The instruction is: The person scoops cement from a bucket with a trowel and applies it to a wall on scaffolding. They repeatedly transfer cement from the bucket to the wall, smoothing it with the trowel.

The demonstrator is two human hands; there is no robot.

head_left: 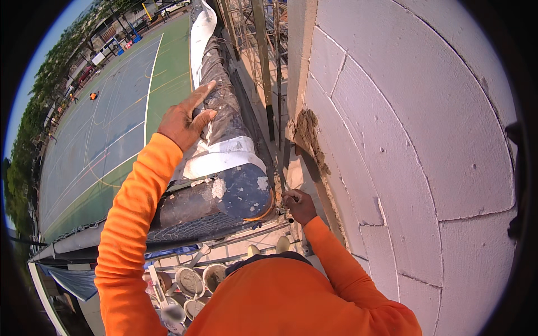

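Observation:
My left hand lies open over a thick rail wrapped in dark, wrinkled sheeting, with its fingers stretched across the top. Just below the hand, a white band goes around the rail. The rail ends in a round, dark blue face spotted with dried mortar. To the right of that end, my right hand is closed low in the gap beside the wall. A thin dark shape shows at its fingers, but I cannot make out what it holds. Rough wet-looking mortar clings to the wall's edge above this hand.
A pale block wall with visible joints rises close on my right. Below stand several buckets, some holding grey mix. Upright poles and scaffolding stand ahead in the gap. Far beneath, on the left, lies a sports court with people on it.

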